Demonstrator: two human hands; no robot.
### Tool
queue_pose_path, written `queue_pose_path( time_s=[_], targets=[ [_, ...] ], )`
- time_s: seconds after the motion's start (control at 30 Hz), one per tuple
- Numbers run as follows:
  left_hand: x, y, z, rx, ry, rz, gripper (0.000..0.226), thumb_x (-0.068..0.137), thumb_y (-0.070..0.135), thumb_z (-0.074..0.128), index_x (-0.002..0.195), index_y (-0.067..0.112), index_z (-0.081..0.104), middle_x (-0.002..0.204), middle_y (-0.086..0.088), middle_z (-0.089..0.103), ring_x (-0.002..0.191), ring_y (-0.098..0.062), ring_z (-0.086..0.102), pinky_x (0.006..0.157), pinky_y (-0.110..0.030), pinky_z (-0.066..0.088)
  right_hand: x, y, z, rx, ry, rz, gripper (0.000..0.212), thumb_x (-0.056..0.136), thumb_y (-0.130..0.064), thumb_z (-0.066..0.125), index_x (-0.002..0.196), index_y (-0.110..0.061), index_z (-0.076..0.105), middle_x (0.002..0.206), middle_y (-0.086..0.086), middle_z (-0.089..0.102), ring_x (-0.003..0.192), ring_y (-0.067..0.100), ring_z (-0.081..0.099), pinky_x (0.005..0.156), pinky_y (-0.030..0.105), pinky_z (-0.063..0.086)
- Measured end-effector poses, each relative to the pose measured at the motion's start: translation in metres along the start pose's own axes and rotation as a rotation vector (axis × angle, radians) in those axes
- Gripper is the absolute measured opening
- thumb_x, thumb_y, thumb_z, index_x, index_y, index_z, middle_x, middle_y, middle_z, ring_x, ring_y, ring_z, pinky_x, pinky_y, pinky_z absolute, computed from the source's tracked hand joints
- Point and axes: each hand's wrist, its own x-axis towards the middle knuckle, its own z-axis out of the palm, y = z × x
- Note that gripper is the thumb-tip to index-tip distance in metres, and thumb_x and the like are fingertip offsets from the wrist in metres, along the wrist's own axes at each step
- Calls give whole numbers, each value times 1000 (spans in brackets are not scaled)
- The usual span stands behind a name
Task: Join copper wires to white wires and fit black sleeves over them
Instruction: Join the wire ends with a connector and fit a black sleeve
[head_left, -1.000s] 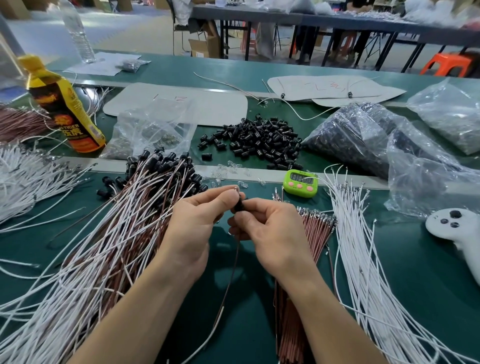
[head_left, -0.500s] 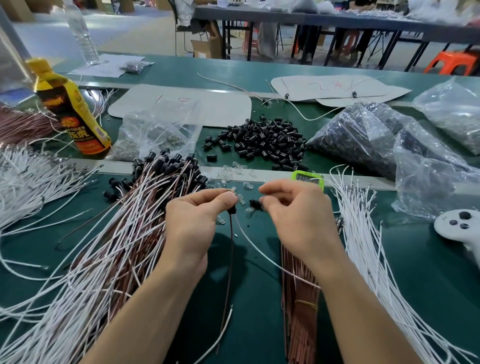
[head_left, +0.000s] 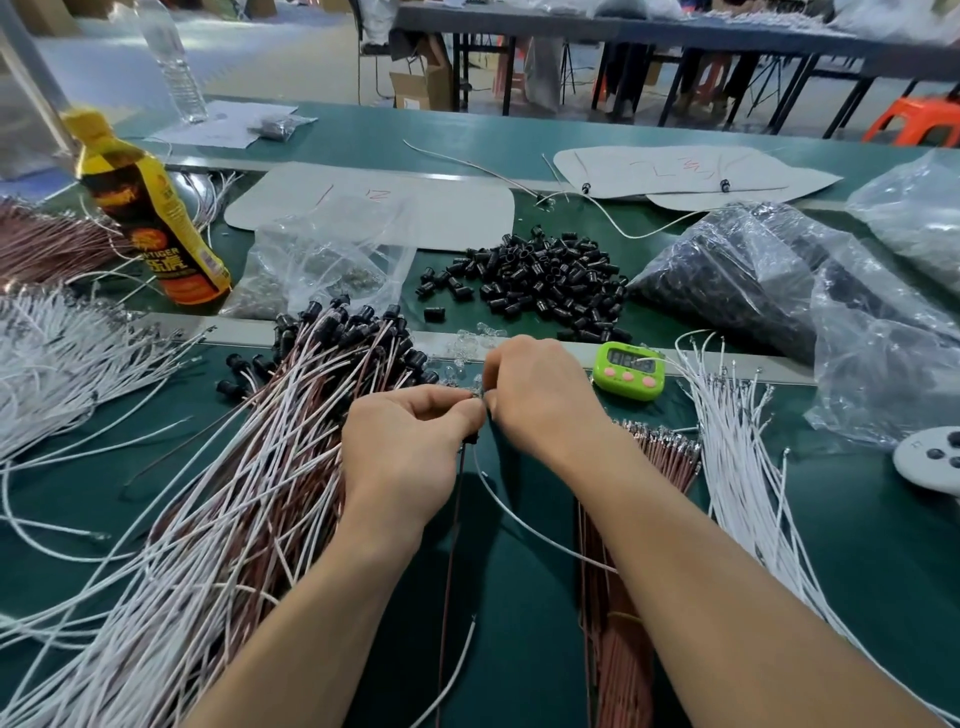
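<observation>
The green surface (head_left: 857, 545) carries a heap of joined wires (head_left: 249, 493) at left, white wires (head_left: 748, 493) at right, a copper bundle (head_left: 623, 649) under the right forearm and loose sleeves (head_left: 540, 275) beyond. At centre the left grip (head_left: 405, 457) pinches one sleeve (head_left: 470, 439), with a copper wire (head_left: 452, 561) and a white wire (head_left: 519, 525) trailing from it. The right grip (head_left: 540, 395) curls fingertip to fingertip against the left; I cannot tell what it holds.

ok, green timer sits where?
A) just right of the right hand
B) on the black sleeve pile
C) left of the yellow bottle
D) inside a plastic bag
A: the green timer sits just right of the right hand, beside the loose white wires.
</observation>
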Motion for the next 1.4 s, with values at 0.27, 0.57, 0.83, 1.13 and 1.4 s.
queue_pose_path(
  time_s=[0.27, 0.57, 0.83, 1.13, 1.4],
  targets=[
    [-6, 0, 5, 62, -134, 38, 28, 75, 15, 88, 75, 41, 79, 64, 8, 75, 59, -5, 71, 61, -16, 54, -53, 31, -21, 1153, 150, 111, 21, 80, 3, 76, 72, -16, 74, 67, 12, 75, 59, 23, 74, 51, 25, 53],
    [-20, -3, 16, 138, -263, 59, 26, 76, 13, 87, 72, 38, 80, 63, 5, 75, 58, -6, 70, 59, -16, 54, -76, 51, -9, 1200, 119, 76, 26, 85, 5, 75, 73, -18, 73, 69, 11, 73, 57, 19, 66, 54, 22, 51],
    [-22, -8, 18, 34, -284, 18, 7, 78, 14, 86, 80, 20, 84, 74, -2, 78, 72, -15, 75, 70, -21, 59, -73, 55, -7, 1149, 125, 77, 22, 81, 4, 79, 72, -16, 72, 61, 7, 71, 55, 16, 66, 53, 22, 49],
    [-21, -8, 18, 8, -242, -6, 11, 75, 15, 89, 77, 23, 83, 71, -2, 78, 65, -12, 73, 64, -16, 54, -73, 55, -6, 1193, 158, 49, 26, 80, 5, 79, 68, -17, 73, 61, 9, 70, 51, 19, 63, 50, 24, 48],
    [-21, -7, 16, -11, -276, -20, 12, 76, 16, 88, 79, 28, 83, 75, -1, 79, 73, -15, 76, 70, -19, 57, -73, 56, -2, 1149, 138, 70, 21, 81, 2, 80, 71, -15, 74, 59, 8, 69, 47, 15, 57, 49, 22, 46]
  ],
)
